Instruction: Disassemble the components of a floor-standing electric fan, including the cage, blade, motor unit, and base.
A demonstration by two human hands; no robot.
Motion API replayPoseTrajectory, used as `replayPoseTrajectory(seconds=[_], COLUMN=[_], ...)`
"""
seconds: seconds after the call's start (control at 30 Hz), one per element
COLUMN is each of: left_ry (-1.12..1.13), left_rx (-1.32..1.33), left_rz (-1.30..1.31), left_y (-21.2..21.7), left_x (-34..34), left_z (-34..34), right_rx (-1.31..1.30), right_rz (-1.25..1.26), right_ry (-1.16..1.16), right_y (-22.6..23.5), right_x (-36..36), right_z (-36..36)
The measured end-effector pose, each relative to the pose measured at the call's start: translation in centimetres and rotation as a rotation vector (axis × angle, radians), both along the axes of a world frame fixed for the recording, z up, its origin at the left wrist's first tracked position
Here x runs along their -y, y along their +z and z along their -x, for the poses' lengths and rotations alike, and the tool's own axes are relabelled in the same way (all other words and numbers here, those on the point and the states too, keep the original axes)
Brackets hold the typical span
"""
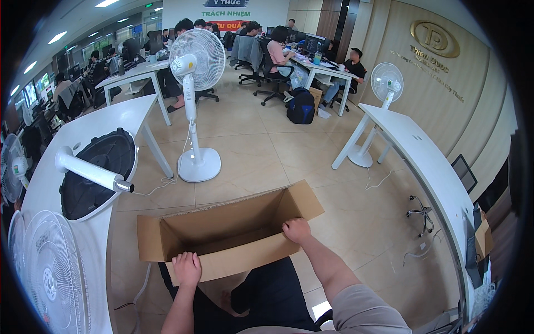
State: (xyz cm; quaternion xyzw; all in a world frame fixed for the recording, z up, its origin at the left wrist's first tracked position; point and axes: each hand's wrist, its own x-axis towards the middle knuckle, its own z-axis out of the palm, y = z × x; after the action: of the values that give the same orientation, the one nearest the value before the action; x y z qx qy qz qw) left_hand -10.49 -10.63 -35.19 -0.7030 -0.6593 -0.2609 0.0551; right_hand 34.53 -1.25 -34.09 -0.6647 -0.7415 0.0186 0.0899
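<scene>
A long open cardboard box [239,259] is in front of me, over my legs, with its flaps spread and its inside bare as far as I can see. My left hand [187,268] grips the near edge at the left, fingers curled over the cardboard. At the right end of that same edge, my right hand [296,230] is closed on the box too. On the white table to my left lies a round black fan base [105,192], underside up, with a white fan pole [94,170] across it.
White fan grilles [53,278] rest on the left table [125,114]. A standing fan [192,100] is ahead, its cord on the floor. Another fan [384,86] stands behind the right table [411,133]. A wheeled chair base [421,214] is at right. People sit at desks farther back.
</scene>
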Motion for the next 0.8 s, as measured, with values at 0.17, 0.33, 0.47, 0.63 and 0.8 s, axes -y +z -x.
replayPoseTrajectory(seconds=[0.17, 0.33, 0.47, 0.63, 0.8], left_ry=[0.013, 0.013, 0.007, 0.002, 0.013], left_rx=[0.011, 0.003, 0.001, -0.001, 0.004], left_rz=[-0.006, -0.019, -0.024, -0.022, -0.027], left_y=[-0.4, -0.1, -0.1, 0.2, -0.6], left_x=[0.3, 0.0, 0.0, 0.0, 0.6], left_z=[0.0, 0.0, 0.2, 0.3, 0.3], right_rx=[0.03, 0.045, 0.032, 0.075, 0.105], right_rz=[0.189, 0.259, 0.244, 0.261, 0.263], right_ry=[-0.084, -0.128, -0.106, -0.073, -0.062], right_y=[1.0, 1.1, 0.7, 0.4, -0.2], right_x=[-0.4, -1.1, -0.8, -1.3, -0.6], right_z=[0.9, 0.9, 1.0, 0.8, 0.5])
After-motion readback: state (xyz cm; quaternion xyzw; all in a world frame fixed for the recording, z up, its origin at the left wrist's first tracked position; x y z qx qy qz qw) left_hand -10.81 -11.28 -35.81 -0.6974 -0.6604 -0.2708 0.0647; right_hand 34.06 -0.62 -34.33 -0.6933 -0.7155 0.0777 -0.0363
